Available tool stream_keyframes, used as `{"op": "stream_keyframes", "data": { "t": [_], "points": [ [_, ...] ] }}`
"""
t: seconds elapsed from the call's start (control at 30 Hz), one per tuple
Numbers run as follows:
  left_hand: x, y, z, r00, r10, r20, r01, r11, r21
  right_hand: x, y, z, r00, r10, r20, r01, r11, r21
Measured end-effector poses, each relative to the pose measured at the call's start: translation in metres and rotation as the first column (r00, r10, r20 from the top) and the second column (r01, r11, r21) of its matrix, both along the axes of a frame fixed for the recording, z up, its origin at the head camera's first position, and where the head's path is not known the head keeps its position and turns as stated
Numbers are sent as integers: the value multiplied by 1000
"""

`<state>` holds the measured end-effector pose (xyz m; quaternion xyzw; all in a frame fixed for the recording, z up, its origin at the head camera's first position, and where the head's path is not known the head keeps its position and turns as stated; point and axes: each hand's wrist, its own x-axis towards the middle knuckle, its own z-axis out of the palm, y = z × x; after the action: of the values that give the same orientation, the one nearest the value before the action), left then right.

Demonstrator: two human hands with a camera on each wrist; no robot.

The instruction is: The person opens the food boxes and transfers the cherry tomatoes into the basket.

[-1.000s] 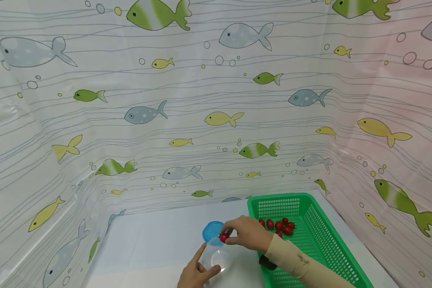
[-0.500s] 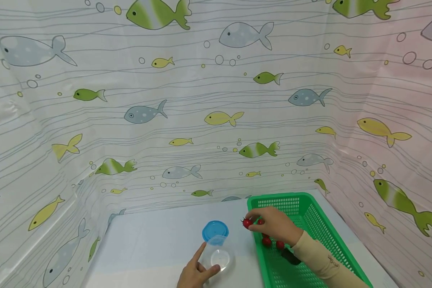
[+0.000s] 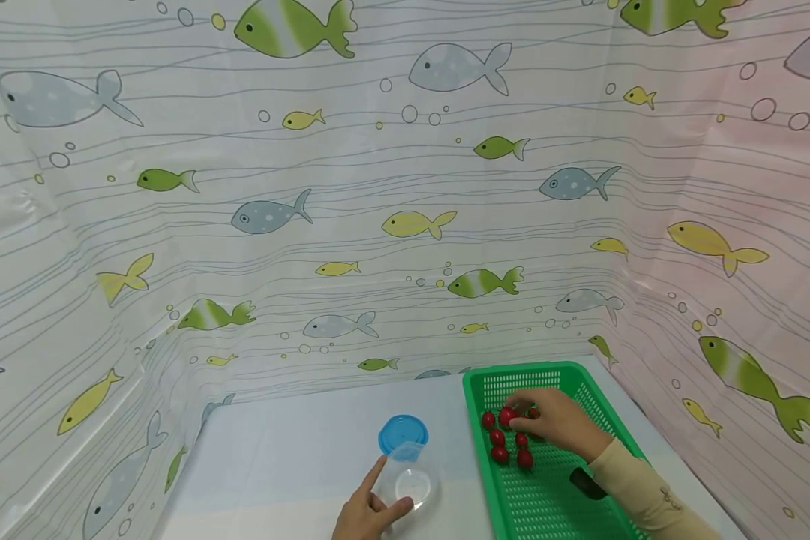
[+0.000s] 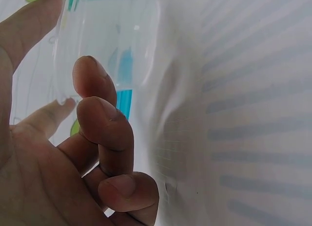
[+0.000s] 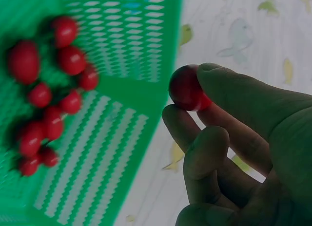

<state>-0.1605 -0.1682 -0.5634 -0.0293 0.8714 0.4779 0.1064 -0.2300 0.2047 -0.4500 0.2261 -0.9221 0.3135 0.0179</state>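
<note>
In the head view my left hand (image 3: pixel 367 510) holds a clear plastic container (image 3: pixel 413 487) on the white table, thumb and index finger spread at its sides. The left wrist view shows the container's wall (image 4: pixel 105 36) close to several bent fingers. My right hand (image 3: pixel 556 420) is over the far part of the green basket (image 3: pixel 482 469). Thumb and fingertips pinch a red cherry tomato (image 5: pixel 187 88), clearest in the right wrist view. Several other cherry tomatoes (image 3: pixel 499 454) lie in the basket's left part. No tomato shows inside the container.
A round blue lid (image 3: pixel 403 433) lies just behind the container, partly seen through its rim. White table surface (image 3: pixel 290 450) spreads to the left. Fish-patterned sheeting (image 3: pixel 351 292) walls the table at the back and both sides.
My right hand has carried the cherry tomato from above the container rightward to over the green basket. My left hand and the container have stayed in place.
</note>
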Motion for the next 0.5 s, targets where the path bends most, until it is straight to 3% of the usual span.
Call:
{"op": "stream_keyframes", "data": {
  "t": [0.33,0.5],
  "points": [
    [-1,3,3,1000,3,6,-3,1000,1,-1,29,-27,990,-128,57,122,988,90],
    [0,4,2,1000,1,9,-1,1000,6,-4,37,-43,986,-151,75,139,979,150]
  ]
}}
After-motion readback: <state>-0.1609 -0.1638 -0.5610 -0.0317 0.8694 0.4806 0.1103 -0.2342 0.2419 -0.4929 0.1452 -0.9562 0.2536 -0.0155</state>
